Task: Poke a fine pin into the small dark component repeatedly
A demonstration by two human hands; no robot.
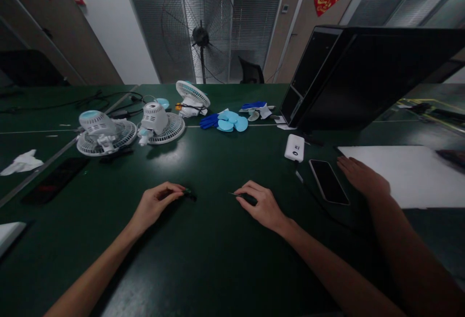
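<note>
1. Over the green counter [214, 254], a small dark part [188, 194] is pinched in the narrow grip of the left hand [156, 203]; whether the counter is touched by it cannot be told.
2. A thin-tipped tool [249, 199] is held in the fingers of the right hand [262, 206], its tip aimed leftward, well apart from the part.
3. The step is judged to be part and tool being held ready; a steadied part and careful aim are called for next.
4. Farther right, a phone [329, 182] is placed beside another person's hand [365, 176].
5. Beyond, blue blades [232, 120] are seen.
</note>
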